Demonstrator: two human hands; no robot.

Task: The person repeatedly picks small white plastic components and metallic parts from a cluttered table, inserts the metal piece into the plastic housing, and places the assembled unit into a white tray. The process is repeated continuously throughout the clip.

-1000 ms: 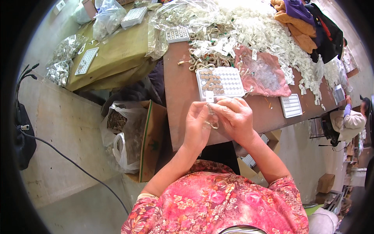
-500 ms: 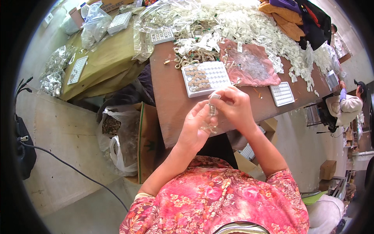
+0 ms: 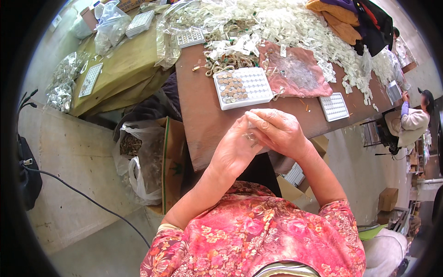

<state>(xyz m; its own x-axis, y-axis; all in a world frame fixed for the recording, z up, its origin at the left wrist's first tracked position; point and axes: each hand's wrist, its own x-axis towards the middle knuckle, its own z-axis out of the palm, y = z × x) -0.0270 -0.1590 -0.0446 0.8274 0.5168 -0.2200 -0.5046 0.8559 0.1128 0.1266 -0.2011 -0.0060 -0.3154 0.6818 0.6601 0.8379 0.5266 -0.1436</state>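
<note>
My left hand (image 3: 232, 152) and my right hand (image 3: 280, 133) meet in front of the table's near edge. Their fingertips close together round a small clear piece (image 3: 251, 125), mostly hidden behind the right fingers. A thin pale cord (image 3: 250, 137) shows against my left palm. Just beyond the hands, a white tray (image 3: 258, 87) lies on the brown table (image 3: 198, 131). Several round brownish pieces (image 3: 232, 87) fill its left side, while the cups on its right side hold none.
Behind the tray lie tangled cords (image 3: 226, 62), a pink cloth (image 3: 300, 76) and a large heap of small clear packets (image 3: 286, 27). Another white tray (image 3: 334, 107) sits at the right edge. A plastic-lined carton (image 3: 164, 161) stands below left. A person (image 3: 415, 117) works at far right.
My right fingers have folded down over the small clear piece, which stood visible between both hands before. My hands have drawn closer together. The view has shifted slightly.
</note>
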